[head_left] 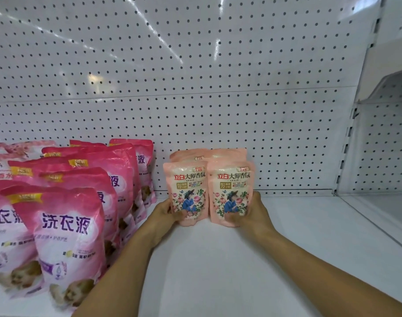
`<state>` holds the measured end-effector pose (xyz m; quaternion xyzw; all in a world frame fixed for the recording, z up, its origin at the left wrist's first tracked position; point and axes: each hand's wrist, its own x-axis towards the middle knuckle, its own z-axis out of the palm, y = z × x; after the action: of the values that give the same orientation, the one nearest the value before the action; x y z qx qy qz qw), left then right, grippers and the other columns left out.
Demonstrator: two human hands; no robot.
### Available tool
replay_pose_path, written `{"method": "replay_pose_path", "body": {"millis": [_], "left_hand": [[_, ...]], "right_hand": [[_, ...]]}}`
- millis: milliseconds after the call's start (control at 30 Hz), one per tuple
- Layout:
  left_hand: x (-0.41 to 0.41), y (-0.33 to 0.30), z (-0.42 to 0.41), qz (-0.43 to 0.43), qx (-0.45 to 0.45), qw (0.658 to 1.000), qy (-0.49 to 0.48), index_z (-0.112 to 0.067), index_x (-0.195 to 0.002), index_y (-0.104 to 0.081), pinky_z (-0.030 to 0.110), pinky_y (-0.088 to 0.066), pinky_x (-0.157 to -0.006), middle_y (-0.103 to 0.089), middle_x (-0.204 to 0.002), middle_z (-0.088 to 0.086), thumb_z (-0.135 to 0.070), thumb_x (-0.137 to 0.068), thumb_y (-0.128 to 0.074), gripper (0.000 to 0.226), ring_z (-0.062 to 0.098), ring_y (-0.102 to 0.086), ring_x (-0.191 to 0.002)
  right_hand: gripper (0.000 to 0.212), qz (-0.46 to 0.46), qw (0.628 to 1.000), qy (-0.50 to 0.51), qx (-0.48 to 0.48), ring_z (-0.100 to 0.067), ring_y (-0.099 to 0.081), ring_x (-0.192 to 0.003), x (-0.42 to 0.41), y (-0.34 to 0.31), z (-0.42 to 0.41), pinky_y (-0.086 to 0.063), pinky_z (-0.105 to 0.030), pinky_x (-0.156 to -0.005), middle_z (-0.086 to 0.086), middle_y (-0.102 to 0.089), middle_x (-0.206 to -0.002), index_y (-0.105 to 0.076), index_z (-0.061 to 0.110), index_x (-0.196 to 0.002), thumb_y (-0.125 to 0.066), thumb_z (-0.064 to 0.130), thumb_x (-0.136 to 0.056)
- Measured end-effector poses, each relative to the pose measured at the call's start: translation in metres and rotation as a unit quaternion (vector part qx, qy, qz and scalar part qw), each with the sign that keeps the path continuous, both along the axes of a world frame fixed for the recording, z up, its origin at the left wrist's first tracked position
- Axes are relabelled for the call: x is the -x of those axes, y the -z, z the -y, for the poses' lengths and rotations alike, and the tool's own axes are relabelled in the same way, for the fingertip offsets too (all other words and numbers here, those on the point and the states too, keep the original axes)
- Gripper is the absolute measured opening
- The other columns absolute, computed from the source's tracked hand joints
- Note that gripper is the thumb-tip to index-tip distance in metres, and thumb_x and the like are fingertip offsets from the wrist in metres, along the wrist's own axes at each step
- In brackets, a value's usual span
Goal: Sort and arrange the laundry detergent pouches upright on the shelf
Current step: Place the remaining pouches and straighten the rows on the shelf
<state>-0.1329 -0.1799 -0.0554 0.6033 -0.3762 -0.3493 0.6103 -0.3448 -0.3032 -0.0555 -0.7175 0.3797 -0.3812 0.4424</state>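
Observation:
Two small peach pouches with a rose print stand upright side by side on the white shelf (218, 259), close to the pegboard back. My left hand (166, 213) grips the lower edge of the left front pouch (185, 191). My right hand (252, 213) grips the lower edge of the right front pouch (230, 191). Behind them stand more peach pouches (209, 154), only their tops showing. Large magenta detergent pouches (69, 225) stand in rows at the left.
The white pegboard back wall (195, 88) rises behind the pouches. A slotted upright post (348, 145) closes the bay at the right, with another shelf bay (383, 156) beyond it. Bare shelf surface lies right of the peach pouches.

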Motion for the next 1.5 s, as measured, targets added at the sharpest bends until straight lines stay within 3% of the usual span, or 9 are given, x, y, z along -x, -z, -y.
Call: {"method": "replay_pose_path", "body": {"millis": [200, 433, 667, 867, 1000, 1100, 1200, 1300, 1500], "left_hand": [[0.0, 0.001, 0.0, -0.021, 0.002, 1.0, 0.003, -0.015, -0.115, -0.061, 0.037, -0.052, -0.097, -0.073, -0.113, 0.001, 0.007, -0.085, -0.066, 0.037, 0.02, -0.068, -0.108], [0.005, -0.005, 0.0, -0.056, 0.084, 0.992, -0.078, -0.011, -0.105, -0.063, 0.033, -0.057, -0.082, -0.072, -0.111, 0.007, 0.001, -0.094, -0.057, 0.017, 0.019, -0.071, -0.098], [0.013, -0.008, 0.001, -0.117, 0.09, 0.986, -0.077, -0.017, -0.108, -0.064, 0.037, -0.056, -0.082, -0.075, -0.103, 0.002, 0.004, -0.099, -0.042, 0.032, 0.019, -0.071, -0.095], [0.02, -0.01, -0.002, -0.115, 0.087, 0.988, -0.058, -0.014, -0.107, -0.064, 0.025, -0.058, -0.065, -0.077, -0.099, 0.002, 0.005, -0.097, -0.045, 0.029, 0.016, -0.075, -0.087], [0.022, -0.011, -0.004, -0.098, 0.079, 0.99, -0.064, -0.011, -0.109, -0.064, 0.033, -0.059, -0.075, -0.076, -0.102, 0.006, 0.005, -0.094, -0.049, 0.026, 0.022, -0.074, -0.092], [0.022, -0.014, -0.005, -0.073, 0.09, 0.989, -0.092, -0.009, -0.11, -0.061, 0.035, -0.06, -0.076, -0.074, -0.106, 0.008, 0.007, -0.091, -0.055, 0.025, 0.022, -0.074, -0.093], [0.027, -0.017, -0.006, -0.057, 0.123, 0.985, -0.106, -0.008, -0.113, -0.059, 0.04, -0.061, -0.08, -0.074, -0.108, 0.006, 0.001, -0.093, -0.059, 0.022, 0.022, -0.073, -0.096], [0.03, -0.016, -0.006, -0.046, 0.129, 0.983, -0.124, -0.01, -0.114, -0.059, 0.033, -0.061, -0.075, -0.073, -0.108, 0.004, 0.001, -0.095, -0.056, 0.022, 0.016, -0.073, -0.094], [0.024, -0.008, -0.004, -0.007, 0.118, 0.985, -0.129, -0.017, -0.106, -0.058, 0.018, -0.056, -0.064, -0.072, -0.098, -0.011, 0.009, -0.091, -0.057, 0.03, 0.0, -0.072, -0.084]], "right_hand": [[0.069, -0.002, 1.0, -0.01, -0.003, -0.014, -0.062, -0.103, -0.001, 0.003, -0.004, -0.052, -0.032, -0.084, 0.006, -0.062, -0.113, -0.039, 0.018, -0.113, -0.089, 0.018, -0.065], [0.062, 0.009, 1.0, 0.005, 0.006, 0.008, -0.056, -0.088, 0.006, -0.004, -0.017, -0.041, -0.011, -0.059, 0.02, -0.057, -0.1, -0.04, 0.027, -0.105, -0.087, 0.019, -0.066], [0.06, -0.001, 1.0, 0.023, 0.013, 0.007, -0.055, -0.088, 0.009, -0.002, -0.021, -0.043, -0.015, -0.063, 0.016, -0.057, -0.103, -0.041, 0.027, -0.109, -0.085, 0.021, -0.069], [0.055, -0.004, 0.999, 0.027, 0.024, -0.01, -0.06, -0.097, 0.008, -0.001, -0.024, -0.047, -0.023, -0.07, 0.005, -0.06, -0.113, -0.042, 0.025, -0.111, -0.082, 0.022, -0.073], [0.06, 0.017, 0.999, 0.028, 0.021, -0.011, -0.06, -0.103, 0.014, -0.011, -0.028, -0.052, -0.034, -0.081, 0.006, -0.058, -0.119, -0.04, 0.025, -0.117, -0.08, 0.036, -0.074], [0.064, 0.065, 0.99, 0.087, 0.094, -0.013, -0.05, -0.121, 0.018, -0.041, -0.025, -0.047, -0.046, -0.096, 0.007, -0.045, -0.137, -0.033, 0.026, -0.134, -0.064, 0.052, -0.084], [0.045, 0.104, 0.968, 0.071, 0.216, -0.011, -0.046, -0.123, 0.012, -0.095, -0.013, -0.042, -0.039, -0.098, 0.009, -0.047, -0.133, -0.041, 0.028, -0.132, -0.057, 0.042, -0.093], [0.027, -0.011, 0.952, -0.032, 0.304, -0.006, -0.052, -0.112, -0.013, -0.149, 0.0, -0.042, -0.03, -0.095, 0.011, -0.059, -0.122, -0.057, 0.029, -0.119, -0.062, 0.029, -0.092], [0.042, -0.295, 0.875, -0.21, 0.321, -0.007, -0.056, -0.106, -0.07, -0.194, 0.005, -0.04, -0.016, -0.083, 0.005, -0.062, -0.124, -0.061, 0.02, -0.126, -0.07, 0.032, -0.087]]}}
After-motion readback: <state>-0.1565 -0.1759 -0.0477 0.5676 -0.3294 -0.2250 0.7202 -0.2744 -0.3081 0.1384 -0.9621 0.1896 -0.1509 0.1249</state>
